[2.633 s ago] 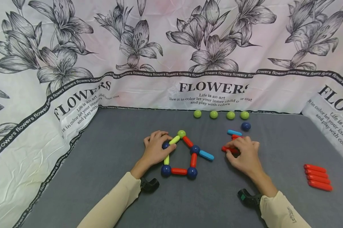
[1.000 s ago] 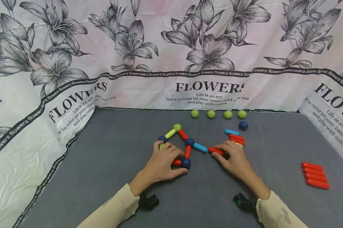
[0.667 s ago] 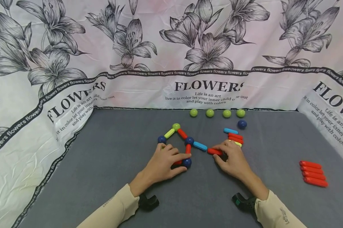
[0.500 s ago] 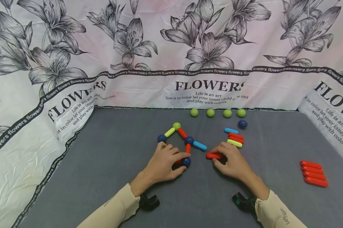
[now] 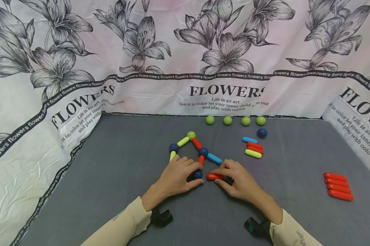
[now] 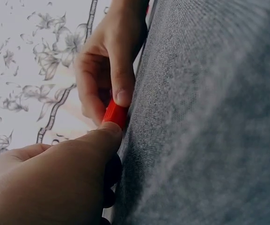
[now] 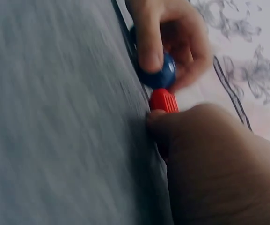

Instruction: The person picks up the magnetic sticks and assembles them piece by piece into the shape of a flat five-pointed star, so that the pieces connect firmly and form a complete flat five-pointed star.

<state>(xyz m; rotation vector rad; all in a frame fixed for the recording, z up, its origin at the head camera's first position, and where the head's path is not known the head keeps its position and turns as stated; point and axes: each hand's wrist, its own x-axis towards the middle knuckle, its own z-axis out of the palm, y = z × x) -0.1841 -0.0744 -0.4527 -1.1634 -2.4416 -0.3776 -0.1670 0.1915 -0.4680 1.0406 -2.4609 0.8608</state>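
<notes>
Rods and balls of a magnetic building set form a closed outline, with a green ball (image 5: 191,135) at its top and a blue rod (image 5: 214,158) sticking out to the right. My left hand (image 5: 178,175) pinches the blue ball (image 5: 197,174) at the outline's lower right corner between thumb and fingers, covering the bottom side. Just right of it, my right hand (image 5: 241,181) pinches a red rod (image 5: 214,176) lying sideways, its free end toward that ball. In the head view a narrow gap separates them; in the right wrist view the red rod (image 7: 164,100) appears at the ball (image 7: 160,72).
Behind my right hand lie a light blue rod (image 5: 250,139), red rods (image 5: 254,147) and a yellow rod (image 5: 253,153). A loose blue ball (image 5: 262,133) sits beyond them, near a row of green balls (image 5: 227,120). Several red rods (image 5: 338,186) are stacked far right.
My right hand picked a red rod from the pile, carried it left to the blue rod's end, then down toward the lower right ball. My left hand moved from the upper left ball to that corner.
</notes>
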